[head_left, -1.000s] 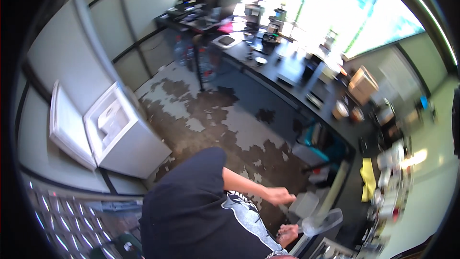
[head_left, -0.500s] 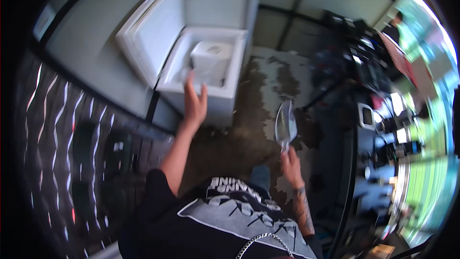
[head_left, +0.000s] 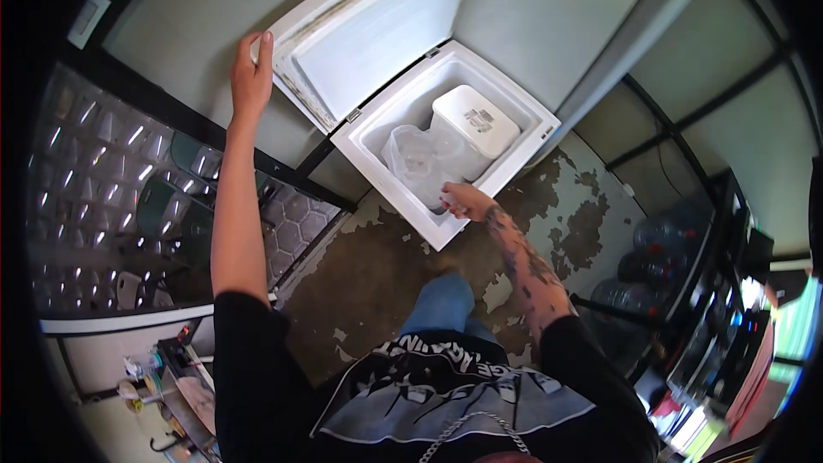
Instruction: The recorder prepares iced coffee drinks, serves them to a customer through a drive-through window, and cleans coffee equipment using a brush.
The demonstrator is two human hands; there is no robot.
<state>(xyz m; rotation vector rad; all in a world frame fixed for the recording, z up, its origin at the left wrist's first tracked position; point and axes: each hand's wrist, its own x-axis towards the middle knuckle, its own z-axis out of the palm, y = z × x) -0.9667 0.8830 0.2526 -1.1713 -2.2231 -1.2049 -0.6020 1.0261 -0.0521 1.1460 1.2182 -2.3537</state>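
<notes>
At the upper left, the left hand (head_left: pixel 251 81) grips the outer corner of the raised white lid (head_left: pixel 381 43), thumb and fingers closed over its edge, presumably to keep it from dropping. The lid leans back on its hinges near the wall, which leaves the small chest freezer (head_left: pixel 384 180) at the upper centre fully exposed. Inside, toward the left, lies a crumpled translucent bag (head_left: pixel 407 154); just right of it is what looks like a clear scoop (head_left: pixel 447 150), hard to part from the plastic behind. The right hand (head_left: pixel 468 201), at mid-frame over the near rim, has its fingers curled shut, apparently around the scoop's handle, likely so the bowl points into the freezer. Farther right inside stands a white container with rounded corners and a dark printed patch. The freezer's lining is white; the lid's seal looks brownish and stained.
</notes>
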